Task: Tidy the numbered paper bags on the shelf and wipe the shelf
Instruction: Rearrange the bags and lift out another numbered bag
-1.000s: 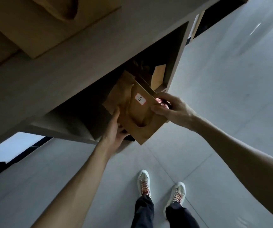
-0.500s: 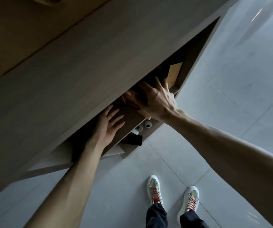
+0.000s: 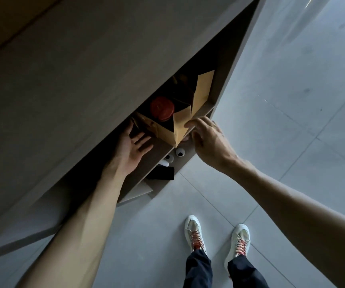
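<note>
- An indoor storage or stockroom-like place, though which kind exactly cannot be told.
- A grey built-in shelf unit fills the upper left of the frame.
- Brown paper bags stand in its compartment at centre.
- Large pale floor tiles cover the right and bottom.

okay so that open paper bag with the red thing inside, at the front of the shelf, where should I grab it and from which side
Probably by the upright front panel of the open paper bag, coming from the open shelf front. Its mouth is open, so that rim can be pinched, thumb inside and fingers outside. The right hand already touches that panel near the bag's front corner. The red round object fills the middle, so keep the grip on the paper edge.
</note>
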Motion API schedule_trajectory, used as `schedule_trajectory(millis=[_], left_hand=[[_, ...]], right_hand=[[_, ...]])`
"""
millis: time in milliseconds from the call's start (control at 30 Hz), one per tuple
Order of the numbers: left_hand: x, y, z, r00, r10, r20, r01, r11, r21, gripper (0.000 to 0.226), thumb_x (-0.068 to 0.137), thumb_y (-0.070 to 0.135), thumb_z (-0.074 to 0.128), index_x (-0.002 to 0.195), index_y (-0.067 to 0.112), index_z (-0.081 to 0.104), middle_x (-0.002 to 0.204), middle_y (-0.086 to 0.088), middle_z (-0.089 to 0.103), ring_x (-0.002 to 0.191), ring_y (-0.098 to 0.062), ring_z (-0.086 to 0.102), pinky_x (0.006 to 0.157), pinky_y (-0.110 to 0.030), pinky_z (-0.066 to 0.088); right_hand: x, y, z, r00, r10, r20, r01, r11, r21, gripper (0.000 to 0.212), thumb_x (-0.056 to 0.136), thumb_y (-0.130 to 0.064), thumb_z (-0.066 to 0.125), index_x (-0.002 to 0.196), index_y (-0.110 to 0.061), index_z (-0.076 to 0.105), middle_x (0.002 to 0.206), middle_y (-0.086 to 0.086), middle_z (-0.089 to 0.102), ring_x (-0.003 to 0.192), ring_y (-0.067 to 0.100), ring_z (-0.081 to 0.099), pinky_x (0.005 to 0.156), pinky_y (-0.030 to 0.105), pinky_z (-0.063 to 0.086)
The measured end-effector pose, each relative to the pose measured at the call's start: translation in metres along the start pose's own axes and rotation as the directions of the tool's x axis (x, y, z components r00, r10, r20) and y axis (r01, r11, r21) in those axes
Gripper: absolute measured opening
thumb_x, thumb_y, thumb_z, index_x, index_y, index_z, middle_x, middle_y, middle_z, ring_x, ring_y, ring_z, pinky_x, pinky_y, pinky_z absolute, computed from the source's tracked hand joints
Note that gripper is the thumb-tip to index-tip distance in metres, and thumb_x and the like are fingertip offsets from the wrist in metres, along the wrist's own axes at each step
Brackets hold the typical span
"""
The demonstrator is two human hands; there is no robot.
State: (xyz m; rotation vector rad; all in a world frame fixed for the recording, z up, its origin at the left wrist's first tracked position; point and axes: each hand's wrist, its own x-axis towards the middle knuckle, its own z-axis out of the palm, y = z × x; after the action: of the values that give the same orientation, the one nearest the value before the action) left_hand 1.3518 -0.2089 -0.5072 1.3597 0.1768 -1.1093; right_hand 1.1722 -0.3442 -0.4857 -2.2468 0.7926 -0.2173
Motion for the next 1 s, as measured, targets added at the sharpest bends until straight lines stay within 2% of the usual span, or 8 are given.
schedule_trajectory(millis=[100, 367, 467, 533, 633, 733, 833, 1000], left_hand=[[0.005, 0.002, 0.002, 1.0, -0.008, 0.021, 0.007, 0.999, 0.038, 0.058, 0.1, 0.047, 0.037, 0.152, 0.028, 0.021, 0.152, -0.018, 0.032, 0.137, -0.032, 0.037, 0.106, -0.049, 0.036], [0.006, 0.017, 0.022, 0.993, 0.084, 0.086, -0.09, 0.994, 0.064, 0.056, 0.1, 0.051, 0.032, 0.151, 0.032, 0.023, 0.156, -0.013, 0.027, 0.14, -0.031, 0.033, 0.11, -0.049, 0.027], [-0.001, 0.019, 0.022, 0.988, 0.125, 0.09, -0.133, 0.987, 0.087, 0.055, 0.099, 0.051, 0.034, 0.149, 0.031, 0.027, 0.154, -0.009, 0.032, 0.137, -0.029, 0.038, 0.109, -0.048, 0.033], [-0.01, 0.019, 0.021, 0.986, 0.16, 0.036, -0.164, 0.962, 0.216, 0.054, 0.099, 0.048, 0.038, 0.148, 0.027, 0.032, 0.148, -0.007, 0.041, 0.129, -0.026, 0.047, 0.1, -0.041, 0.044], [-0.031, 0.016, 0.018, 0.964, 0.251, -0.091, -0.184, 0.87, 0.457, 0.046, 0.1, 0.036, 0.046, 0.142, 0.018, 0.042, 0.139, -0.008, 0.05, 0.113, -0.022, 0.057, 0.081, -0.029, 0.051], [-0.061, 0.017, 0.018, 0.927, 0.376, -0.002, -0.281, 0.696, 0.661, 0.031, 0.1, 0.026, 0.048, 0.128, 0.015, 0.055, 0.131, -0.009, 0.056, 0.104, -0.02, 0.06, 0.074, -0.023, 0.05], [-0.101, 0.019, 0.034, 0.902, 0.423, 0.086, -0.351, 0.602, 0.717, 0.019, 0.1, 0.022, 0.049, 0.115, 0.02, 0.06, 0.118, -0.005, 0.062, 0.093, -0.017, 0.065, 0.073, -0.025, 0.053], [-0.177, 0.032, 0.072, 0.847, 0.496, 0.193, -0.461, 0.501, 0.732, 0.015, 0.099, 0.027, 0.051, 0.108, 0.025, 0.063, 0.1, 0.004, 0.069, 0.084, -0.011, 0.07, 0.075, -0.031, 0.058]], right_hand=[[0.008, 0.002, 0.005, 0.991, -0.057, 0.125, 0.06, 0.998, -0.024, 0.042, 0.095, -0.002, 0.045, 0.135, -0.013, 0.053, 0.139, 0.008, 0.051, 0.124, 0.029, 0.049, 0.102, 0.038, 0.045], [0.024, 0.002, 0.003, 0.98, -0.091, 0.175, 0.103, 0.993, -0.061, 0.057, 0.094, 0.0, 0.045, 0.148, -0.014, 0.037, 0.152, 0.01, 0.04, 0.136, 0.029, 0.041, 0.109, 0.035, 0.036], [0.017, 0.002, -0.001, 0.976, -0.097, 0.196, 0.111, 0.992, -0.059, 0.055, 0.096, -0.004, 0.048, 0.149, -0.016, 0.037, 0.151, 0.009, 0.04, 0.131, 0.029, 0.046, 0.105, 0.036, 0.042], [0.007, 0.0, -0.008, 0.983, -0.092, 0.161, 0.103, 0.993, -0.063, 0.047, 0.097, -0.014, 0.052, 0.143, -0.016, 0.044, 0.144, 0.009, 0.047, 0.121, 0.029, 0.053, 0.097, 0.04, 0.049], [-0.017, -0.008, -0.031, 0.987, -0.149, 0.056, 0.156, 0.975, -0.157, 0.035, 0.098, -0.031, 0.054, 0.132, -0.02, 0.053, 0.131, 0.005, 0.056, 0.115, 0.024, 0.056, 0.089, 0.041, 0.053], [-0.045, -0.028, -0.064, 0.977, -0.212, -0.031, 0.209, 0.974, -0.083, 0.027, 0.099, -0.034, 0.051, 0.121, -0.02, 0.06, 0.114, -0.002, 0.063, 0.1, 0.016, 0.062, 0.074, 0.04, 0.057], [-0.07, -0.05, -0.101, 0.958, -0.266, -0.105, 0.265, 0.964, -0.022, 0.026, 0.099, -0.034, 0.05, 0.114, -0.017, 0.063, 0.104, -0.005, 0.066, 0.094, 0.015, 0.065, 0.068, 0.037, 0.056], [-0.097, -0.084, -0.161, 0.92, -0.349, -0.181, 0.356, 0.934, 0.012, 0.024, 0.099, -0.031, 0.054, 0.111, -0.014, 0.064, 0.103, -0.001, 0.067, 0.088, 0.014, 0.064, 0.072, 0.037, 0.055]])
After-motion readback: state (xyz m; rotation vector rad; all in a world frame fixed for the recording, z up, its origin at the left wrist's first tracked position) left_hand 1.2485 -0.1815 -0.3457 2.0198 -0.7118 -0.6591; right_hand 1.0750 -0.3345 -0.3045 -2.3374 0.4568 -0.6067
